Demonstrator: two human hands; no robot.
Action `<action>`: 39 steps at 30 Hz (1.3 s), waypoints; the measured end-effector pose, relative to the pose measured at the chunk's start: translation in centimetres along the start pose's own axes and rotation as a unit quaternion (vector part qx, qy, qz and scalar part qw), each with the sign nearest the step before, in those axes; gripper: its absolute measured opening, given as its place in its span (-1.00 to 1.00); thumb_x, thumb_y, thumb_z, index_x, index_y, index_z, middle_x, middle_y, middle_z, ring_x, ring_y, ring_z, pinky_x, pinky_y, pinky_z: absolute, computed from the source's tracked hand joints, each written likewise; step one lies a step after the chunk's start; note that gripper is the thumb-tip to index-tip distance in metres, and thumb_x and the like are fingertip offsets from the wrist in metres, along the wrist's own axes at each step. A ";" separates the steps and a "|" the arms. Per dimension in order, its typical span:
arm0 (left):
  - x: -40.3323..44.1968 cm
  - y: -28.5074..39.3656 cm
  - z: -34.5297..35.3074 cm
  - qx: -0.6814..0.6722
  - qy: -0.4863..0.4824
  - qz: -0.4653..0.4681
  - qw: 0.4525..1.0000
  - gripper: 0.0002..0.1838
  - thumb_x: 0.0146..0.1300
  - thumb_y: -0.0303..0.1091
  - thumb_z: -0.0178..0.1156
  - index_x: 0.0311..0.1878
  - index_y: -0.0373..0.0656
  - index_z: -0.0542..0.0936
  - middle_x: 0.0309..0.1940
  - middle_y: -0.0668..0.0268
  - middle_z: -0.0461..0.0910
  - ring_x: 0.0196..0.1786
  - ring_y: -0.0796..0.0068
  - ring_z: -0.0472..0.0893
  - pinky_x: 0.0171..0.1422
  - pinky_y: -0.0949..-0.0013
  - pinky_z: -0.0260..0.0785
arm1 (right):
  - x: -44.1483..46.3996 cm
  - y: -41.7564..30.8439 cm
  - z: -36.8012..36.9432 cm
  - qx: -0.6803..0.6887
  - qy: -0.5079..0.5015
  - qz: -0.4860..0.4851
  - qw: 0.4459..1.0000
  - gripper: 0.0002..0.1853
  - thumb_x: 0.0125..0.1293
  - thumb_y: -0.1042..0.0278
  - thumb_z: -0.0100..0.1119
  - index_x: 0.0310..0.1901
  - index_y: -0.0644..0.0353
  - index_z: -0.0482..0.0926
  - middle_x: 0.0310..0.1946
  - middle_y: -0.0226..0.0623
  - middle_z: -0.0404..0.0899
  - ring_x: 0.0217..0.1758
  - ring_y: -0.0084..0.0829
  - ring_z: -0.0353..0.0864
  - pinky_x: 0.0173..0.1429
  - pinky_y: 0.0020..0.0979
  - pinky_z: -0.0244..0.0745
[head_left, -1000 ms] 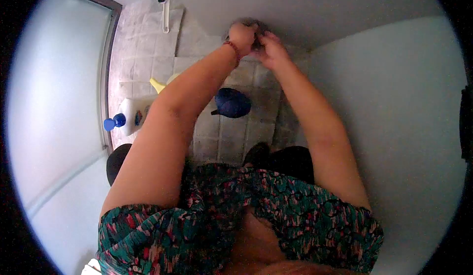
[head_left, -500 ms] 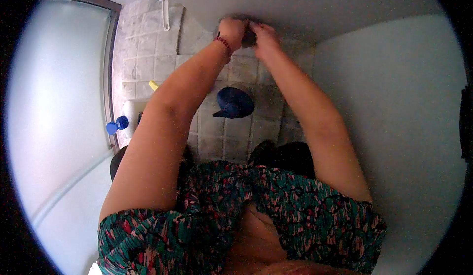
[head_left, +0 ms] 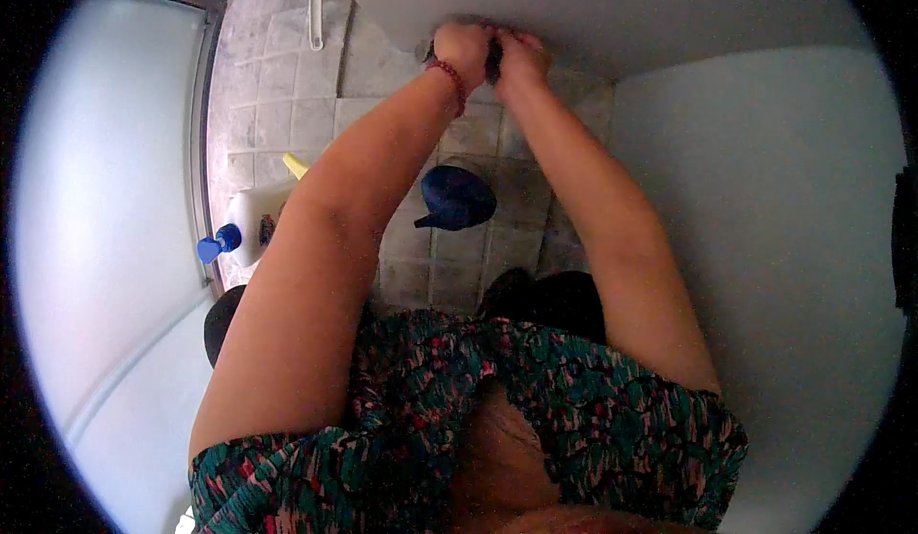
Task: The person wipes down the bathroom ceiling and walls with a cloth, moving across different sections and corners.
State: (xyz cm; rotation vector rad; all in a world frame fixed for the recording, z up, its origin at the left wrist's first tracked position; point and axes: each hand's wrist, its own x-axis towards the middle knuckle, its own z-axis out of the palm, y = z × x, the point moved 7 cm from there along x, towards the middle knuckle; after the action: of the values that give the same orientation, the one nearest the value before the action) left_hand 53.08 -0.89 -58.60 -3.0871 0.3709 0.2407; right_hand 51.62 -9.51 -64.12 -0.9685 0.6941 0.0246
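My left hand [head_left: 463,50], with a red beaded bracelet at the wrist, is closed on part of a dark object [head_left: 493,60] beside the wall. From the right, my right hand [head_left: 522,60] grips the same dark thing, its fingers curled near my left fingertips. What the object is cannot be made out; most of it is hidden by the hands. Nearer to me, a dark blue bottle or pourer [head_left: 459,197] stands on the tiled floor, its spout pointing to the lower left.
A white brush with black bristles [head_left: 316,13] lies at the upper left. A white bottle with a blue pump [head_left: 251,228] and a yellow nozzle [head_left: 295,165] are left of my left arm. A frosted panel [head_left: 115,171] borders the left; a grey wall [head_left: 727,18] rises ahead.
Both hands have shifted slightly forward along the wall and stay close together around the dark object. The view has moved a little, and more of the white bottle shows than half a second ago.
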 end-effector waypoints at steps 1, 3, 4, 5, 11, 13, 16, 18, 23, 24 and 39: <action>-0.2 -0.1 -0.2 0.001 0.002 -0.010 1.000 -0.79 -0.05 -0.35 0.26 -0.26 0.00 0.64 -0.31 0.24 0.66 -0.20 0.25 0.65 -0.14 0.24 0.48 | 1.4 0.6 -0.3 -0.004 -0.023 -0.009 1.000 -0.80 0.13 0.44 0.26 -0.24 0.30 0.48 -0.33 -0.26 0.55 -0.32 -0.38 0.53 -0.24 -0.37 0.48; -0.1 -0.2 -0.1 0.001 0.004 -0.019 1.000 -0.77 -0.05 -0.35 0.26 -0.24 0.01 0.64 -0.31 0.24 0.66 -0.20 0.25 0.65 -0.15 0.24 0.48 | 1.1 0.0 0.1 -0.009 -0.046 -0.017 0.999 -0.79 0.14 0.45 0.25 -0.24 0.31 0.47 -0.33 -0.25 0.55 -0.32 -0.37 0.53 -0.24 -0.37 0.48; -0.2 -1.5 0.2 -0.254 0.041 -0.112 0.960 -0.82 0.00 -0.34 0.23 -0.26 -0.01 0.65 -0.30 0.24 0.66 -0.17 0.26 0.64 -0.13 0.28 0.48 | -0.3 -1.3 0.6 -0.036 -0.043 -0.055 0.997 -0.80 0.13 0.46 0.25 -0.24 0.31 0.47 -0.33 -0.25 0.55 -0.32 -0.37 0.53 -0.25 -0.37 0.49; -0.5 -2.7 1.1 -0.489 0.076 -0.198 0.846 -0.85 0.06 -0.33 0.20 -0.28 -0.03 0.66 -0.28 0.24 0.66 -0.14 0.28 0.64 -0.11 0.31 0.47 | -1.4 -2.4 1.0 -0.063 -0.041 -0.093 0.993 -0.80 0.12 0.47 0.26 -0.25 0.30 0.46 -0.33 -0.24 0.55 -0.32 -0.37 0.53 -0.26 -0.36 0.49; -0.9 0.3 -1.5 0.037 -0.076 -0.026 0.996 -0.81 0.01 -0.26 0.25 -0.27 -0.02 0.67 -0.31 0.31 0.67 -0.18 0.34 0.65 -0.16 0.39 0.46 | -0.8 -1.8 0.9 -0.052 -0.093 -0.084 0.991 -0.78 0.09 0.51 0.25 -0.24 0.29 0.45 -0.36 -0.24 0.55 -0.34 -0.37 0.54 -0.27 -0.36 0.49; -0.7 -0.1 -0.9 0.013 -0.023 -0.026 0.999 -0.80 0.00 -0.24 0.26 -0.27 -0.01 0.67 -0.33 0.32 0.67 -0.19 0.33 0.65 -0.16 0.38 0.46 | 0.6 -0.3 0.7 -0.037 -0.065 -0.058 0.995 -0.79 0.09 0.51 0.25 -0.24 0.28 0.45 -0.37 -0.24 0.55 -0.35 -0.37 0.55 -0.28 -0.36 0.49; -1.0 -0.1 -0.5 -0.006 0.030 -0.007 1.000 -0.79 0.02 -0.20 0.24 -0.27 -0.03 0.67 -0.35 0.27 0.66 -0.20 0.30 0.65 -0.16 0.35 0.46 | 0.1 -0.2 0.7 -0.027 -0.044 -0.033 0.998 -0.80 0.11 0.51 0.24 -0.24 0.28 0.45 -0.40 -0.24 0.55 -0.35 -0.36 0.56 -0.29 -0.36 0.49; -0.6 -0.6 0.0 0.003 0.035 0.010 0.999 -0.78 0.05 -0.19 0.22 -0.27 -0.06 0.66 -0.35 0.22 0.65 -0.21 0.28 0.64 -0.16 0.33 0.46 | -0.5 -1.0 1.5 -0.030 -0.055 -0.038 0.997 -0.82 0.12 0.50 0.23 -0.24 0.28 0.45 -0.41 -0.24 0.55 -0.35 -0.35 0.57 -0.30 -0.36 0.49; 0.1 -2.1 1.0 -0.017 0.067 -0.069 0.995 -0.63 -0.07 -0.33 0.29 -0.10 0.02 0.57 -0.30 0.25 0.65 -0.18 0.16 0.62 -0.15 0.19 0.45 | -1.5 -2.3 1.8 -0.146 -0.067 -0.103 0.981 -0.81 0.11 0.46 0.23 -0.25 0.34 0.53 -0.26 -0.15 0.56 -0.22 -0.29 0.52 -0.10 -0.28 0.45; -0.1 -1.7 -0.5 -0.016 0.065 -0.069 0.995 -0.63 -0.07 -0.33 0.29 -0.10 0.02 0.57 -0.30 0.25 0.65 -0.18 0.16 0.62 -0.15 0.19 0.45 | -1.3 -2.1 1.9 -0.146 -0.067 -0.102 0.982 -0.81 0.11 0.46 0.23 -0.25 0.34 0.53 -0.26 -0.15 0.56 -0.22 -0.29 0.52 -0.10 -0.28 0.45; -1.5 -3.4 1.5 -0.558 0.058 -0.195 0.804 -0.72 0.00 -0.43 0.20 -0.14 -0.03 0.59 -0.25 0.20 0.64 -0.17 0.12 0.62 -0.12 0.18 0.48 | -0.4 -0.9 1.8 -0.246 -0.044 -0.131 0.960 -0.80 0.10 0.46 0.24 -0.23 0.31 0.52 -0.32 -0.21 0.57 -0.28 -0.30 0.51 -0.15 -0.25 0.43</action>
State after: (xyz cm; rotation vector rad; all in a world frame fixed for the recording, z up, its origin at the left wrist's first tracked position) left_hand 52.24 2.86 -59.85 -4.1971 -0.7093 0.3500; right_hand 52.52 -8.48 -62.55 -1.5227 0.4788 0.0075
